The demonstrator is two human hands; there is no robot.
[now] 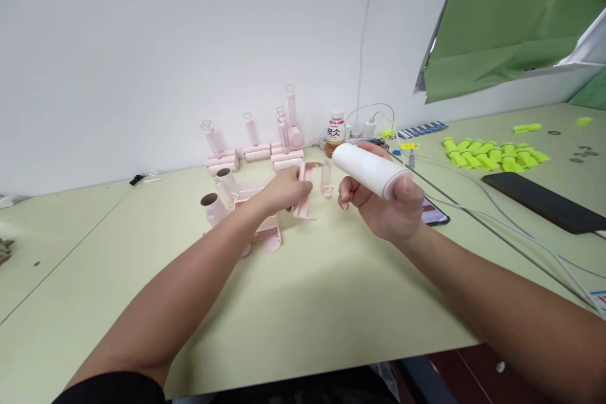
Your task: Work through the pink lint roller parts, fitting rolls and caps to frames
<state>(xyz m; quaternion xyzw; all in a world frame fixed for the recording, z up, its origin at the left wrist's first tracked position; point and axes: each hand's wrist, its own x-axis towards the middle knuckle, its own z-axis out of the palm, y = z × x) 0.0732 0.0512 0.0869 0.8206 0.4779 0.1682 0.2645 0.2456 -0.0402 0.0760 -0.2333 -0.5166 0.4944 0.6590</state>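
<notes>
My right hand (391, 216) holds up a white lint roller roll (365, 167) with a pale pink end cap, gripped between fingers and thumb and tilted above the table. My left hand (283, 189) is closed round a pale pink plastic bracket-like part (303, 197). Just right of that part, a small clear-and-pink handle with a heart-shaped loop (326, 180) stands on the table. Below and left of my left hand lie pink housings (265, 230), partly hidden by my forearm. Two rolls with brown cardboard cores (214, 207) stand further left.
Several pink lint rollers with heart-topped handles (250, 129) stand along the wall. A labelled bottle (335, 134) stands at the back. On the right are bright yellow parts (492, 153), a black slab (544, 202), white cables (502, 214) and a phone (434, 213) behind my right wrist.
</notes>
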